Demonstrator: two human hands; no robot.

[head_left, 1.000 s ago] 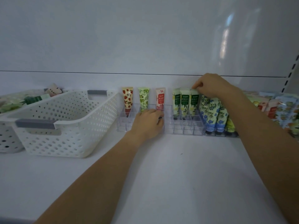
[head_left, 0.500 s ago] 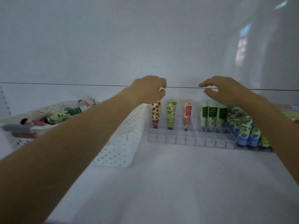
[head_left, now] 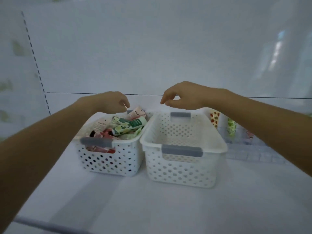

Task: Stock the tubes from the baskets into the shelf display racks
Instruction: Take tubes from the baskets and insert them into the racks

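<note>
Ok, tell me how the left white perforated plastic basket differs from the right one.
The left white perforated plastic basket is piled with colourful tubes lying at all angles; the right white perforated plastic basket holds none. The left basket stands further back; the right basket reaches nearer the front. The right basket looks wider than the left. Both have grey handles and stand side by side, upright.

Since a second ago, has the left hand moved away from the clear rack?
Yes. The left hand was resting on the rack; now it hovers above the tube-filled basket, left of the rack, past the empty basket.
</note>
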